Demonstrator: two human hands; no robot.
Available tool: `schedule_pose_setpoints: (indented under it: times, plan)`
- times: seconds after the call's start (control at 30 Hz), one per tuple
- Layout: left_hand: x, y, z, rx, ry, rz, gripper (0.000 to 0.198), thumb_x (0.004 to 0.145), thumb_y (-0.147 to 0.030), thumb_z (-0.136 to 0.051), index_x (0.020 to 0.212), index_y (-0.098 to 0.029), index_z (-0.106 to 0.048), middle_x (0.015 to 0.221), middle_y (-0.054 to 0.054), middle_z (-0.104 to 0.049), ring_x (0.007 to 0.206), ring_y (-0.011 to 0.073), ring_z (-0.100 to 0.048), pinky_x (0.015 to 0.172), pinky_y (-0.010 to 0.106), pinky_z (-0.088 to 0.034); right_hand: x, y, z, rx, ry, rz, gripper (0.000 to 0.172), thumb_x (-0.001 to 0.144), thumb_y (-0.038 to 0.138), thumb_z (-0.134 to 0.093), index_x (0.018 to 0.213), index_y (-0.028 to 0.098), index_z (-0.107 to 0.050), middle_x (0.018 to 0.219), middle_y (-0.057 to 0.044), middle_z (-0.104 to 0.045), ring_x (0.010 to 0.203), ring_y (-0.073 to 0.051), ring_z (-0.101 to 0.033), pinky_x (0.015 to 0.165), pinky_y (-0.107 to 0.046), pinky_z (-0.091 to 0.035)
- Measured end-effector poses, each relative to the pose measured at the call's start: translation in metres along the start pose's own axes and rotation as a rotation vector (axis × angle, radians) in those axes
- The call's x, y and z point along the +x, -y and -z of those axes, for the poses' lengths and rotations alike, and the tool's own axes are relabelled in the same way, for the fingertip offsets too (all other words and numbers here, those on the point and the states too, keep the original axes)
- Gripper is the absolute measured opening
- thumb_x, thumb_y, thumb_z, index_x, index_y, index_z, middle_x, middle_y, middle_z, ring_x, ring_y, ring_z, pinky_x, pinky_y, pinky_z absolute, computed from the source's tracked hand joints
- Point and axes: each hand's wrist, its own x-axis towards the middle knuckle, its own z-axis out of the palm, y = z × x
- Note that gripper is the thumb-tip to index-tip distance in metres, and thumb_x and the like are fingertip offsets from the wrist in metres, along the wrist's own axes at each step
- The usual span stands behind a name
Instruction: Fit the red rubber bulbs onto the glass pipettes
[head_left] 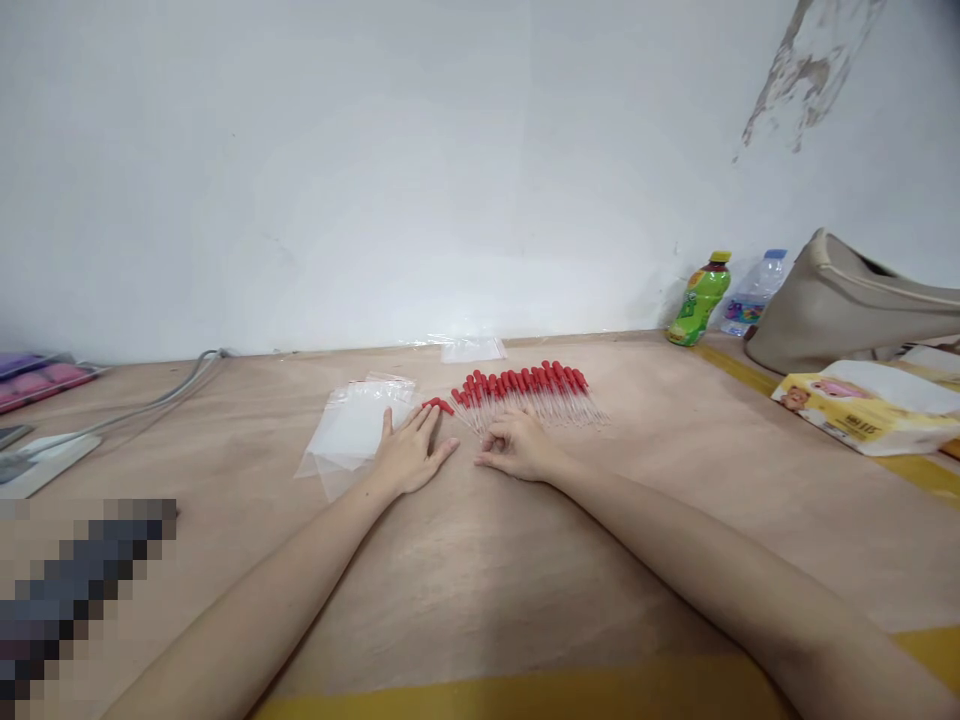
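Many thin, pale sticks with red heads (555, 382) lie fanned in a row on the table, heads toward the wall. My left hand (409, 452) rests flat with spread fingers, left of the row. Its fingertips touch a small red piece (438, 404), partly covered by them. Beside that hand is a loose stack of clear zip-lock bags (349, 425), its right edge next to my fingers. My right hand (521, 445) is at the near ends of the leftmost sticks, fingers curled and pinched together. Whatever is between those fingertips is too small or hidden to make out.
Toward the back right stand a green drink bottle (699, 300), a clear bottle (754, 290) and a beige bag (847, 305). A yellow tissue pack (862, 410) lies nearer. Cables (169, 395) and a pink-purple packet (45, 382) are on the left. A wall (375, 180) bounds the table's back.
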Motion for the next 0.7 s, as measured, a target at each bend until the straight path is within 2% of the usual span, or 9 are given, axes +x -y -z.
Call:
schedule_pose_setpoints:
  times: [0.13,0.3,0.43,0.57,0.7]
  plan:
    - [-0.001,-0.001,0.001,-0.027,-0.039,-0.003,0.050,0.082,-0.048,-0.036,0.124,-0.021,-0.040,0.123,0.012,-0.047,0.114,0.0262,-0.042,0.102,0.055,-0.007,-0.016,0.000,0.013,0.080,0.029,0.006,0.024,0.068,0.040,-0.067,0.072,0.019,-0.058,0.068,0.001,-0.058,0.074,-0.014,-0.050,0.073,-0.029,-0.029]
    - [-0.001,-0.001,0.002,-0.005,-0.082,0.011,0.047,0.079,-0.050,-0.041,0.115,-0.020,-0.047,0.103,0.011,-0.052,0.103,0.0272,-0.046,0.098,0.054,-0.017,-0.037,-0.004,0.025,0.053,0.026,-0.109,0.032,0.066,0.044,-0.067,0.084,0.020,-0.055,0.068,0.003,-0.054,0.069,-0.013,-0.049,0.072,-0.030,-0.031]
    - [-0.001,-0.002,0.001,0.008,-0.102,0.016,0.039,0.080,-0.047,-0.041,0.108,-0.022,-0.050,0.094,0.008,-0.053,0.097,0.0254,-0.047,0.097,0.051,-0.022,-0.044,-0.007,0.027,-0.021,0.027,-0.221,0.032,0.067,0.049,-0.063,0.073,0.019,-0.055,0.065,0.002,-0.054,0.067,-0.013,-0.049,0.071,-0.031,-0.029]
    - [-0.002,-0.004,0.001,0.008,-0.125,0.048,0.030,0.080,-0.043,-0.042,0.098,-0.021,-0.052,0.088,0.006,-0.056,0.092,0.0243,-0.050,0.096,0.049,-0.024,-0.043,-0.008,0.028,0.000,0.071,-0.223,0.028,0.071,0.046,-0.060,0.066,0.019,-0.055,0.067,0.001,-0.057,0.068,-0.013,-0.049,0.069,-0.029,-0.029]
    - [-0.001,-0.005,0.001,-0.002,-0.155,0.031,0.023,0.081,-0.038,-0.043,0.093,-0.021,-0.052,0.092,0.005,-0.058,0.092,0.0227,-0.051,0.097,0.047,-0.023,-0.043,-0.005,0.031,-0.022,0.141,-0.206,0.024,0.076,0.042,-0.056,0.068,0.019,-0.056,0.069,0.000,-0.058,0.072,-0.015,-0.049,0.073,-0.032,-0.028]
